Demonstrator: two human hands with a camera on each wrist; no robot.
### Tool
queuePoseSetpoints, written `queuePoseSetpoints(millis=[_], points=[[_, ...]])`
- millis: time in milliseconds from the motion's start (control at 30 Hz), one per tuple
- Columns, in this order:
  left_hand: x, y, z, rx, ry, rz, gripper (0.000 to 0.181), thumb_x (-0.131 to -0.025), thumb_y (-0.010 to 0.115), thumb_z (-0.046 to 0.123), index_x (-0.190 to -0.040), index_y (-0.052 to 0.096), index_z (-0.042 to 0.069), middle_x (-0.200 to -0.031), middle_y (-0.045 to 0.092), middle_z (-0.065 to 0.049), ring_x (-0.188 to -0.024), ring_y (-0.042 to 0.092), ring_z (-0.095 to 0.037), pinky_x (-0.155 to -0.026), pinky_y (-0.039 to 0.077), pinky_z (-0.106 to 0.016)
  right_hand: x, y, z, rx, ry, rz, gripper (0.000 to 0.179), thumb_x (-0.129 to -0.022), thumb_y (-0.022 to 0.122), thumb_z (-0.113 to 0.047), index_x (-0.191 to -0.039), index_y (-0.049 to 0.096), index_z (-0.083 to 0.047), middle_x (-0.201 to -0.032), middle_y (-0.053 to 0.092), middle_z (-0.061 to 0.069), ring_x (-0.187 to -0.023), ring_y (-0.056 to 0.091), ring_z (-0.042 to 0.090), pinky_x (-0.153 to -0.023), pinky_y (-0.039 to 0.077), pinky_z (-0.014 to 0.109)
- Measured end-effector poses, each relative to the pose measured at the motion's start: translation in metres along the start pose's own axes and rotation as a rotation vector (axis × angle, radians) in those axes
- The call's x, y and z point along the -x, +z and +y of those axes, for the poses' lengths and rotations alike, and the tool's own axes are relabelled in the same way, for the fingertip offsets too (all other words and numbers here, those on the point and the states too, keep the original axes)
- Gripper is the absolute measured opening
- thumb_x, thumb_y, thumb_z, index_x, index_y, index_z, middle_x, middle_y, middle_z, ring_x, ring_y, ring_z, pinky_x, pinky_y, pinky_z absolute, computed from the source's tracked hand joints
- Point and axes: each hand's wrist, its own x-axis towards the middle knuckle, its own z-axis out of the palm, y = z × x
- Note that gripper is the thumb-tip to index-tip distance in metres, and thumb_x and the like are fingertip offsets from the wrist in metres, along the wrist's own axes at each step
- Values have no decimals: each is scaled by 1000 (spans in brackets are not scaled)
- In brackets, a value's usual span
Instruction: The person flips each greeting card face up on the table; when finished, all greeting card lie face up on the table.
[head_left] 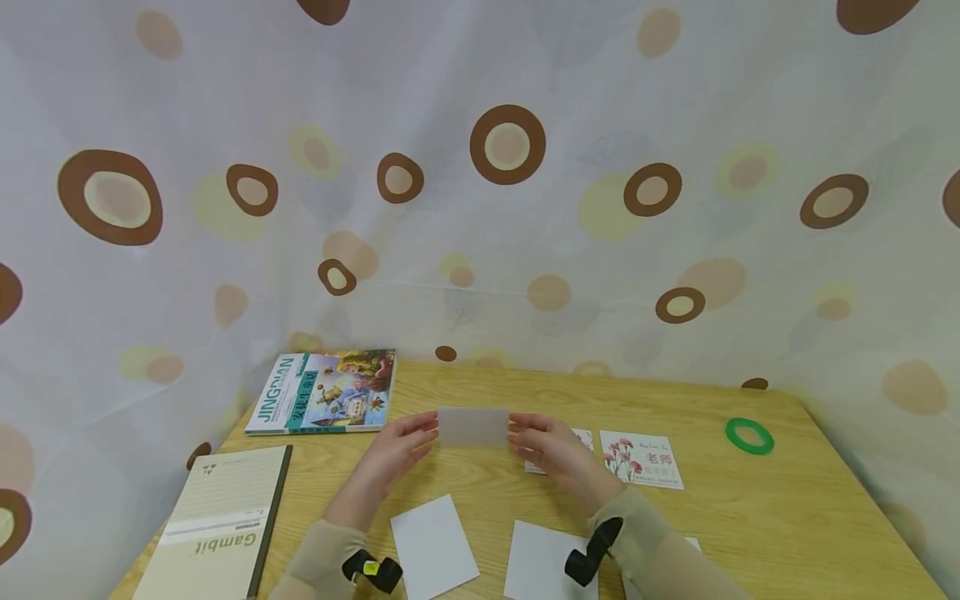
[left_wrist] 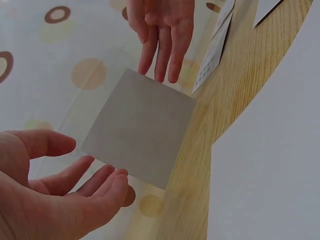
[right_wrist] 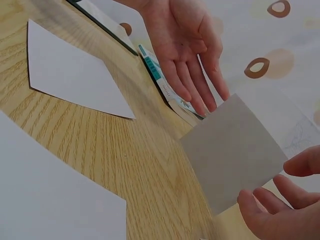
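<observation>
A small blank greyish-white square card [head_left: 472, 427] is held up above the table between both hands. My left hand [head_left: 396, 454] touches its left edge with the fingertips, fingers loosely extended and the thumb apart from the card in the left wrist view. Against the opposite edge rest the fingertips of my right hand [head_left: 553, 454]; in the right wrist view its thumb lies close to one corner. Both palms face inward. Two blank white cards, one on the left [head_left: 435, 546] and one on the right [head_left: 540, 554], lie below on the wooden table [head_left: 712, 533].
Behind the right hand lie a flower-printed card [head_left: 641, 458] and another one, partly covered [head_left: 583, 437]. A green tape ring [head_left: 750, 436] sits at the right. On the left are a notebook [head_left: 213, 517] and a colourful book [head_left: 322, 392]. A patterned curtain [head_left: 480, 233] hangs behind.
</observation>
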Motion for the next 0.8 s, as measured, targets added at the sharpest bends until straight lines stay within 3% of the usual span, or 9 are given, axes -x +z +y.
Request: queuePoseSetpoints(millis=[167, 367, 567, 800], points=[[-2, -1, -1, -9, 16, -26, 45, -103, 43, 3, -146, 37, -11, -152, 38, -30, -141, 36, -44, -118, 29, -54, 1, -1, -1, -4, 4, 3, 50, -100, 48, -2, -146, 35, 12, -150, 36, 32, -138, 41, 43, -114, 40, 45], [-1, -1, -3, -5, 37, -63, 47, -103, 40, 1, -147, 32, -13, -154, 31, -33, -144, 30, -46, -119, 26, -54, 1, -2, 0, 8, 9, 25, 46, -102, 46, -5, -144, 39, 12, -149, 38, 30, -132, 51, 34, -111, 44, 42], [1, 0, -1, 10, 31, -63, 46, -104, 41, 3, -147, 33, -13, -154, 32, -33, -143, 31, -46, -119, 27, -54, 0, -2, 1, -16, 11, 33, 44, -105, 42, -10, -143, 40, 12, -149, 40, 30, -136, 47, 38, -111, 44, 42], [2, 2, 0, 14, 16, -51, 44, -104, 43, 3, -144, 37, -13, -151, 36, -32, -141, 36, -46, -117, 30, -54, -2, -2, 4, -16, -11, 77, 41, -104, 47, -10, -137, 45, 14, -137, 53, 26, -122, 58, 27, -113, 41, 45]])
